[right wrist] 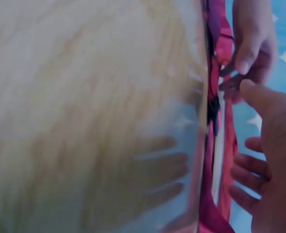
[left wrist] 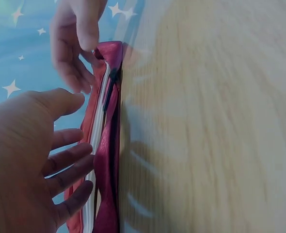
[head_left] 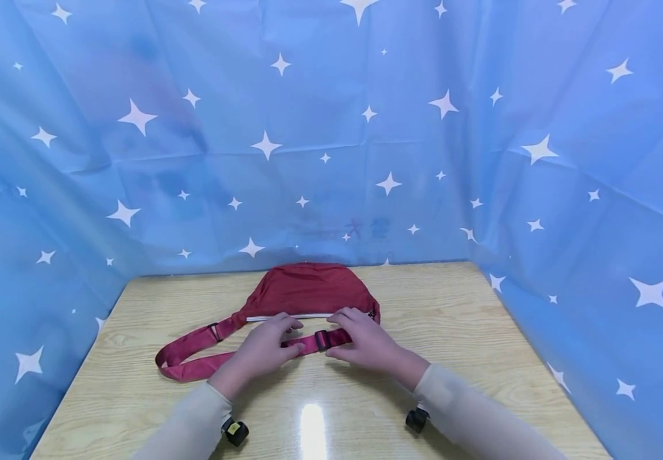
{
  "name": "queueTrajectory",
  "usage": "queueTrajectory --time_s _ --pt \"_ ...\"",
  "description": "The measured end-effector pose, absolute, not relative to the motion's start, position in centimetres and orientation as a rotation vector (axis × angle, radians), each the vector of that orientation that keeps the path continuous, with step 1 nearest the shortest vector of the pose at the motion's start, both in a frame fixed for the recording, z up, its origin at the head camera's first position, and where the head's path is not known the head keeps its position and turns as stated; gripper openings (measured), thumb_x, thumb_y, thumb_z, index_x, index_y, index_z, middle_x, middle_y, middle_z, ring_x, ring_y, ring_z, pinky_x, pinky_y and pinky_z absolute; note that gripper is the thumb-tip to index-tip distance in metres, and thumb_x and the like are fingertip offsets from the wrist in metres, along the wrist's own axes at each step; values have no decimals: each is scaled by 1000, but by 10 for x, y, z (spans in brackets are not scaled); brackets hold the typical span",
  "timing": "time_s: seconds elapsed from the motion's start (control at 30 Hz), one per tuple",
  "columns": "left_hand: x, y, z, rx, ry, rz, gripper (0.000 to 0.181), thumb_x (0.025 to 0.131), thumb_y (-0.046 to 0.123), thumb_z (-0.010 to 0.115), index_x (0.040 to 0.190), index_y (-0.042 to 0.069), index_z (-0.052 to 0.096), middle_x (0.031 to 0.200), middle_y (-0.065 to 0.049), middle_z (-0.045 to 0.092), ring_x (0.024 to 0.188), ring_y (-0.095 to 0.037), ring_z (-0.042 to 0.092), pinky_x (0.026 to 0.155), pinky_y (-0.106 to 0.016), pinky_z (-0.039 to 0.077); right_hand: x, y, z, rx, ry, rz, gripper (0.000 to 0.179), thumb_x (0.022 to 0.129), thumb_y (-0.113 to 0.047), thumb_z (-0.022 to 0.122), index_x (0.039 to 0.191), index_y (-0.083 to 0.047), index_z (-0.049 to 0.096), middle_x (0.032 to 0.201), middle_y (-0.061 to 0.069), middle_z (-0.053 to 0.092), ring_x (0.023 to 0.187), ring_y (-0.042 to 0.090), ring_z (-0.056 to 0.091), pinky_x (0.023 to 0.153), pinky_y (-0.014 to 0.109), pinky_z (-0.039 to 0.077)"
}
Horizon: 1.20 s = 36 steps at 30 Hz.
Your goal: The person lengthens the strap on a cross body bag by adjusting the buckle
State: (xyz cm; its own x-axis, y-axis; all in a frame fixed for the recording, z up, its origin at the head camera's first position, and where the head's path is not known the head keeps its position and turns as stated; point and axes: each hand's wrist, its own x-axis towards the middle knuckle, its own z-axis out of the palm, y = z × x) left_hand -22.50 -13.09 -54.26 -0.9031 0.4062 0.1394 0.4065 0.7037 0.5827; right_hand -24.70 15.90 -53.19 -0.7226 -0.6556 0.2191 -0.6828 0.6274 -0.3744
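Note:
A dark red waist bag [head_left: 311, 287] lies flat near the back of the table, its white zipper [head_left: 259, 318] facing the front. From its left end a wine-red strap [head_left: 195, 368] loops round and runs in front of the bag. A black buckle [head_left: 322, 340] sits on the strap between the two hands. My left hand [head_left: 262, 345] is over the strap left of the buckle, fingers relaxed and apart. On the other side my right hand [head_left: 368, 342] curves loosely over the strap's right part. Both wrist views show spread fingers, with nothing gripped in either hand.
The bag stands on a light wood-grain table [head_left: 452, 332] with a glossy surface. A blue curtain with white stars [head_left: 331, 185] closes off the back and both sides, close behind the bag. Each wrist wears a small black camera [head_left: 415, 420].

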Motion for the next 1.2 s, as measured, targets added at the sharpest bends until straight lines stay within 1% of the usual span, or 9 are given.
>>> queueTrajectory --time_s 0.23,0.37,0.5,0.57,0.67,0.77,0.87,1.1,1.2 --pt "-227 -122 -547 -711 -2903 -981 41 99 29 87 132 9 73 118 -2 70 109 -21 69 97 -49 58 -245 149 -539 1173 -2798 603 60 97 -41 87 145 -10 68 132 2 67 118 18 61 104 43 54" --pt "-227 -118 -548 -721 -2907 -939 39 97 27 88 129 10 75 117 0 69 105 -18 67 96 -45 58 -245 143 -539 1187 -2805 575 59 97 -39 86 145 -11 68 136 3 67 124 21 62 110 45 52" --pt "-227 -115 -548 -728 -2904 -885 34 93 23 90 122 12 77 111 2 67 98 -14 63 89 -41 58 -246 139 -541 1216 -2793 542 55 98 -34 86 144 -9 69 139 6 68 131 27 63 115 47 50" --pt "-227 -114 -548 -733 -2904 -868 31 91 22 91 118 13 78 109 4 66 96 -13 61 87 -40 57 -247 138 -542 1235 -2773 527 52 98 -30 85 142 -8 70 137 7 68 129 27 63 113 47 51" --pt "-227 -112 -548 -746 -2898 -850 28 89 19 91 113 14 77 105 5 64 93 -13 60 84 -39 56 -248 137 -545 1254 -2758 517 46 98 -26 84 139 -8 73 131 4 67 121 24 62 107 43 53" --pt "-227 -110 -549 -743 -2905 -846 27 89 18 91 112 16 77 103 7 63 93 -12 59 83 -37 55 -250 137 -547 1257 -2766 529 41 97 -26 84 135 -11 74 125 0 65 115 19 59 102 39 53" --pt "-227 -109 -550 -744 -2898 -855 28 89 18 92 112 16 76 104 6 63 93 -12 58 83 -36 55 -251 138 -546 1252 -2778 575 40 96 -27 86 131 -13 74 121 -1 64 112 17 57 100 38 53" --pt "-229 -109 -548 -648 -2881 -1032 25 94 18 89 114 22 75 100 10 59 89 -9 59 80 -33 54 -253 142 -536 1212 -2807 697 46 96 -28 87 136 -14 70 125 -3 65 116 14 60 103 38 55" --pt "-232 -112 -546 -626 -2843 -1151 25 97 15 87 117 23 75 99 12 61 88 -8 61 80 -32 55 -254 145 -532 1213 -2777 747 47 96 -26 87 138 -14 68 126 -5 66 118 13 60 103 38 55"
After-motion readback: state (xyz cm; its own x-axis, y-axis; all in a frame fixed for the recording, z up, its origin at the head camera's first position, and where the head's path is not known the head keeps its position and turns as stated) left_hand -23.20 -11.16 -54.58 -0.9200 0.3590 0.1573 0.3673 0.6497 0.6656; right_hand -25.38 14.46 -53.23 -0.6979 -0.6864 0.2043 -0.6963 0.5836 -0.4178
